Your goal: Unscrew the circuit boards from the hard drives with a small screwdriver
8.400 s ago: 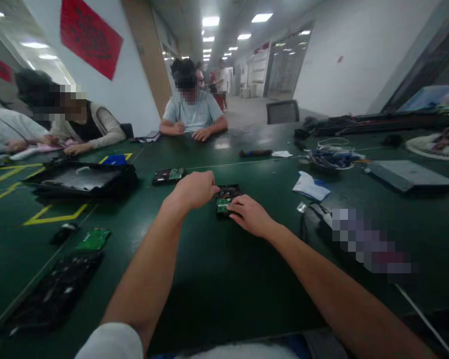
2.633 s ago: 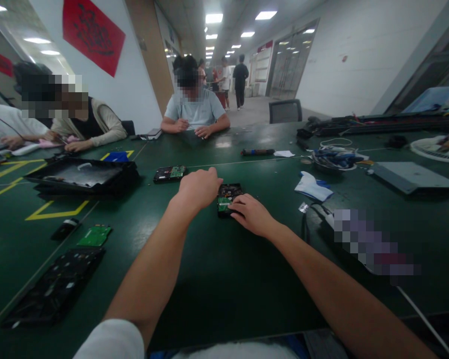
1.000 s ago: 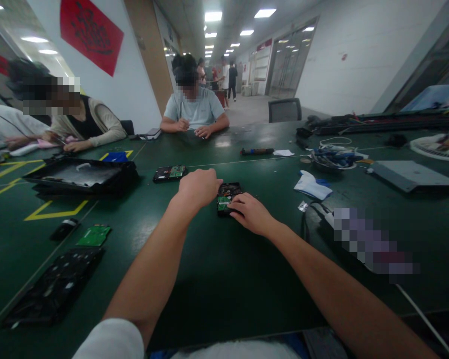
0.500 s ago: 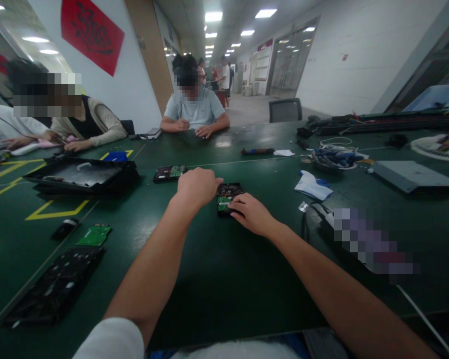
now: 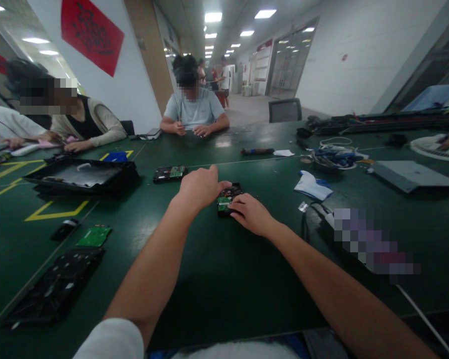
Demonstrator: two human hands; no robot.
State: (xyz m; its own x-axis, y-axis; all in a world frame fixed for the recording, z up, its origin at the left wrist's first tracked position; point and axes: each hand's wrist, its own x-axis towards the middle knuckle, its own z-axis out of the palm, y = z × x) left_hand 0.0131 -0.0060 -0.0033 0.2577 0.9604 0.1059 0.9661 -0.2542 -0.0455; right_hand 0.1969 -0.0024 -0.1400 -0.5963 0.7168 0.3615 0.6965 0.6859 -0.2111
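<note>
In the middle of the table lies a hard drive (image 5: 223, 203), black with a green circuit board at its near end. My right hand (image 5: 252, 213) grips its right side, with fingertips over the board. At the drive's far left side is my left hand (image 5: 200, 188), closed, its back towards me and its thumb over the drive's far end. Whatever its curled fingers hold is hidden behind the hand. Just beyond that hand sits a second hard drive (image 5: 169, 173), also with a green board showing.
On the left are a black tray (image 5: 86, 174), a loose green circuit board (image 5: 95, 235) and a black perforated panel (image 5: 56, 284). To the right lie a white-and-blue glove (image 5: 313, 186), a cable bundle (image 5: 335, 157) and a grey metal box (image 5: 415, 174). A co-worker (image 5: 194, 107) sits opposite.
My left hand has turned slightly and shifted a little towards the drive; its thumb now lies further over the drive's far end. My right hand stays on the drive.
</note>
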